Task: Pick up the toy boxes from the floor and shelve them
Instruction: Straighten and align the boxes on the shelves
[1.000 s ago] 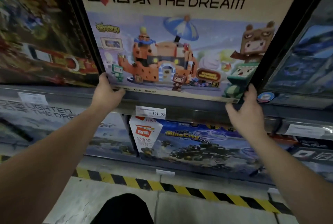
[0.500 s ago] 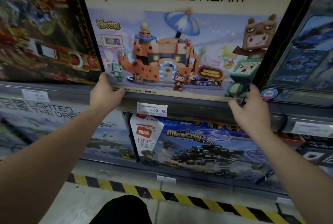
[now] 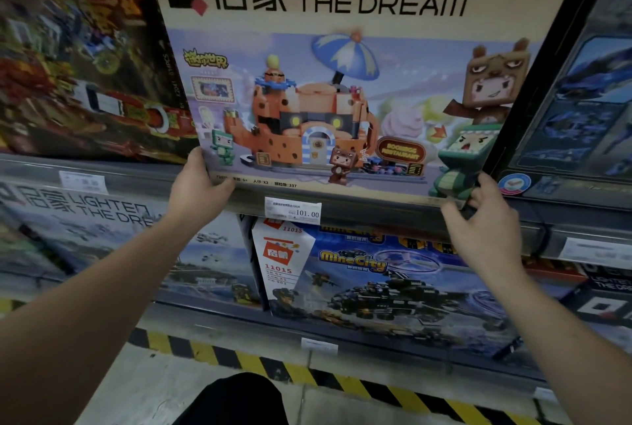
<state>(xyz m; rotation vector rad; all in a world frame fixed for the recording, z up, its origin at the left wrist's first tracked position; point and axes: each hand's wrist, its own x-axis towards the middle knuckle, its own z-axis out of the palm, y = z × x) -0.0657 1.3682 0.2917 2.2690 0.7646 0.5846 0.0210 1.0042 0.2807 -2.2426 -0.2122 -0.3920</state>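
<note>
A large tan toy box printed LIGHTEN THE DREAM, with an orange brick house pictured on it, stands upright on the upper shelf between a dark red box and a dark blue one. My left hand grips its lower left corner, thumb on the front face. My right hand holds its lower right corner, fingers curled at the bottom edge. The box leans slightly to the left.
A dark red box stands to the left, a dark blue box to the right. Below, a MineCity box and another box fill the lower shelf. A price tag hangs on the shelf edge. Yellow-black tape marks the floor.
The view has dropped a little, so the box sits higher in the frame. Both hands keep their hold on the lower corners; the right hand has shifted slightly along the bottom edge.
</note>
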